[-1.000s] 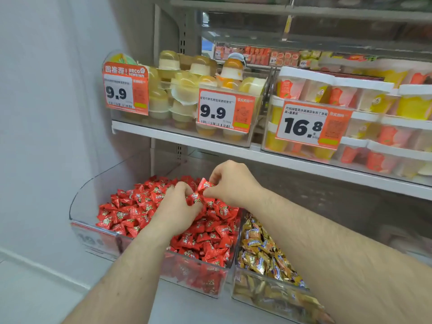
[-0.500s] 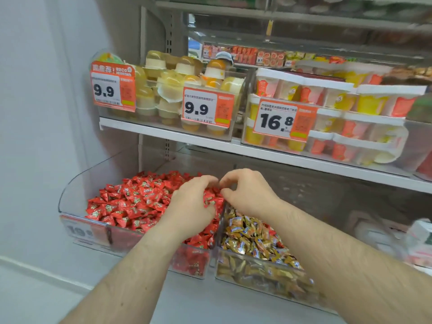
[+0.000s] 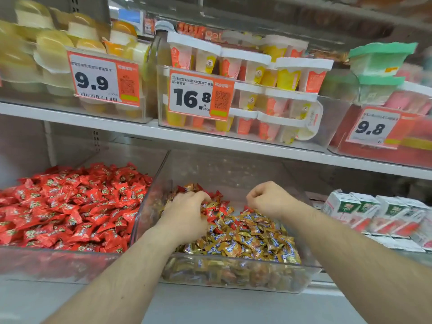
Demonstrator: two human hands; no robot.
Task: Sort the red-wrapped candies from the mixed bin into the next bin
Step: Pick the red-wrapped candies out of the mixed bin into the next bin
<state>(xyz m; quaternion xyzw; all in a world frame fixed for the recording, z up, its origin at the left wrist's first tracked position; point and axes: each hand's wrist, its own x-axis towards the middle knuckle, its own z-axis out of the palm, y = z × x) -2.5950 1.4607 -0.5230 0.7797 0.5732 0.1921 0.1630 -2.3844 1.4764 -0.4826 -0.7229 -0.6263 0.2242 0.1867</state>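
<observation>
1. In the clear plastic mixed bin (image 3: 233, 274), a few red-wrapped candies (image 3: 214, 210) lie at the back among gold-wrapped candies (image 3: 247, 242).
2. The left hand (image 3: 184, 216) curls down onto those red ones; whether it pinches one I cannot tell.
3. The right hand (image 3: 271, 198) hovers above, fingers curled, seemingly holding nothing.
4. Just left sits the clear bin of red candies (image 3: 70, 206).

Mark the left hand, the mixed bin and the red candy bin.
left hand (image 3: 187, 218): head view, back of the hand.
mixed bin (image 3: 233, 260): head view, clear front rim.
red candy bin (image 3: 58, 263): head view, clear front wall.
</observation>
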